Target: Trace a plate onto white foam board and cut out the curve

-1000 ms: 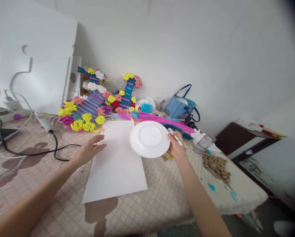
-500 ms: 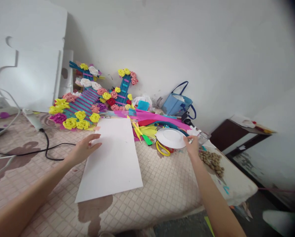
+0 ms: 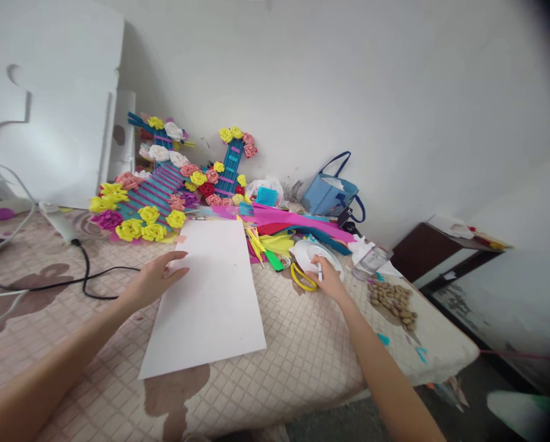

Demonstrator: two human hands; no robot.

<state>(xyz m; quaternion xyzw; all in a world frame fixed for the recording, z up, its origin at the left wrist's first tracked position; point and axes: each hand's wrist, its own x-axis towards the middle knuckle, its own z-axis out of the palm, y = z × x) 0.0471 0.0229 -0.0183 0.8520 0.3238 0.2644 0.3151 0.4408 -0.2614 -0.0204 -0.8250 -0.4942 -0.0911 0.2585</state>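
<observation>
My left hand (image 3: 158,277) lies flat with fingers stretched out on the left edge of a white sheet of paper (image 3: 210,294) on the table. My right hand (image 3: 325,280) is closed round a white pen (image 3: 320,269) and hovers over the near rim of a white plate (image 3: 308,253), which rests on the table beside yellow-handled scissors (image 3: 301,279). Coloured paper strips (image 3: 270,245) lie just left of the plate.
A paper-flower craft piece (image 3: 164,190) leans against the back wall with a blue bag (image 3: 333,196) to its right. A glass jar (image 3: 371,261) and a heap of peanuts (image 3: 392,301) sit by the right table edge. A black cable (image 3: 72,282) crosses the left side.
My right hand carried the plate from above the paper to the right and set it down by the scissors, then drew back towards me with the pen. The left hand stayed on the paper.
</observation>
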